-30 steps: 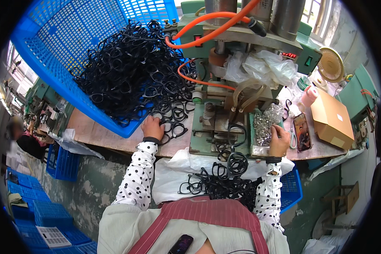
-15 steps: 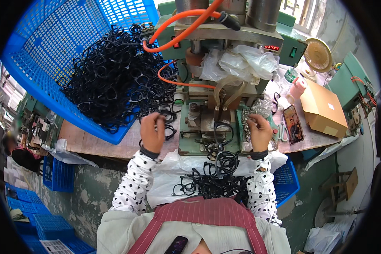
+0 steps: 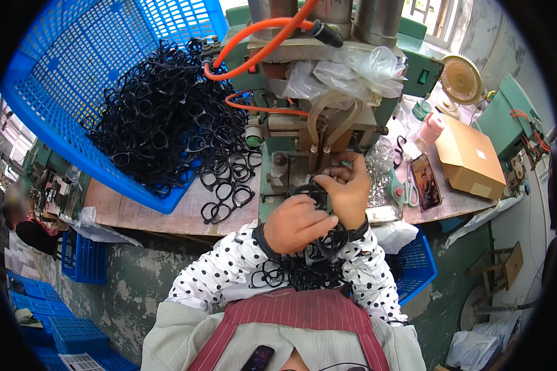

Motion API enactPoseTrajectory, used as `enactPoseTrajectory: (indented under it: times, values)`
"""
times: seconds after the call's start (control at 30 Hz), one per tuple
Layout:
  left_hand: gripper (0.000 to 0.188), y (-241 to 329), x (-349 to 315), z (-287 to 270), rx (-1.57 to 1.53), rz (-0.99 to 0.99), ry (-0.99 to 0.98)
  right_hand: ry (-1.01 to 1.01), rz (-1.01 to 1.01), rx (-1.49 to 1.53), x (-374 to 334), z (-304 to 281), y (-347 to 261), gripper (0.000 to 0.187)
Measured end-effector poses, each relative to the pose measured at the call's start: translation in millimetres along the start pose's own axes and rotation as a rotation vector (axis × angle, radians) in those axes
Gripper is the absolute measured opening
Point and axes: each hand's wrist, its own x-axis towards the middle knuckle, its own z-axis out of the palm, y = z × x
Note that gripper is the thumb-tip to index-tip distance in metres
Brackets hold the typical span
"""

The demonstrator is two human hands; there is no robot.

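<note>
Spread across the scene: a wooden tabletop (image 3: 130, 207), with a big blue crate (image 3: 74, 68) at left, heaped with black eyeglass frames (image 3: 155, 117), and a green machine (image 3: 360, 120) near its right. Close to the body: a smaller pile of frames (image 3: 297, 272). Low under the machine's tubes (image 3: 313, 127): one black frame (image 3: 311, 193), partly hidden by both hands. Probably best to keep that frame square and steady, guide by fingertip, and stay clear of moving parts. Left hand (image 3: 298, 226): fingers loosely curled, against or just above the frame; cannot tell whether grasping. Right hand (image 3: 349, 191): thumb and forefinger bent close together by the tube tips; cannot tell any pinch.
</note>
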Motion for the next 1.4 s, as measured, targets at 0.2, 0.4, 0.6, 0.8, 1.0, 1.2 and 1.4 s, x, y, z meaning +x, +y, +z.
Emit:
enactPoseTrajectory:
  times: [0.2,0.4,0.6,0.8,1.0,1.2,1.4]
  values:
    - [0.037,10,2,-7,-0.037,0.093,0.045,0.051,-0.043,0.099,-2,9,12,0.048]
    - [0.054,-16,-1,4,-0.227,0.042,-0.122,0.319,-0.409,-0.818,30,-62,59,0.043]
    - [0.059,-20,-6,6,-0.181,0.056,-0.131,0.211,-0.109,-0.917,24,-141,100,0.023]
    - [0.058,-21,-8,10,-0.207,0.055,-0.110,0.168,-0.188,-1.107,6,-139,119,0.018]
    - [0.036,-18,-6,-7,0.046,0.124,-0.073,0.301,-0.075,-0.597,16,-141,126,0.010]
    - [0.016,-85,-62,-25,0.493,-0.402,0.309,0.349,-0.078,-0.647,11,-135,118,0.008]
    - [0.013,-152,-150,-24,0.986,-0.860,-0.258,0.394,-0.258,-0.806,13,-136,130,0.010]
